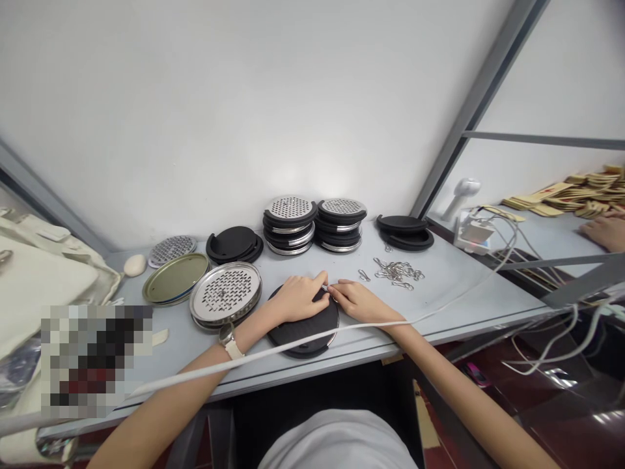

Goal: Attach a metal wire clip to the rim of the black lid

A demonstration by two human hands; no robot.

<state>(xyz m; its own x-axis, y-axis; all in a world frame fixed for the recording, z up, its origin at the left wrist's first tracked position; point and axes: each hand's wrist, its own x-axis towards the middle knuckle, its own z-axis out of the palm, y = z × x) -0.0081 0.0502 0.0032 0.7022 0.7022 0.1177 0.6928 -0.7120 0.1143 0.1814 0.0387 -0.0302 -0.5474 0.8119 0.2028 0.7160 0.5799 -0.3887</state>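
Observation:
A black round disc (305, 333) with a thin metal rim lies near the table's front edge. My left hand (299, 298) rests over its upper part, fingers bent and gripping it near the far right rim. At that same spot my right hand (360, 302) has thumb and forefinger pinched together. Whatever is between those fingertips is too small and covered to make out. To the right lies a loose heap of small metal clips (398, 271). Nearest on the left is a silver perforated grater plate (225, 292) on a round tin.
Behind the hands stand two stacks of black-edged grater discs (289, 238) (340, 236). More black discs (405, 233) lie at the right. Olive lids (176, 279) sit at left beside a cloth bag (43, 273). A white cable (371, 325) crosses in front. A co-worker's hand (605, 231) shows far right.

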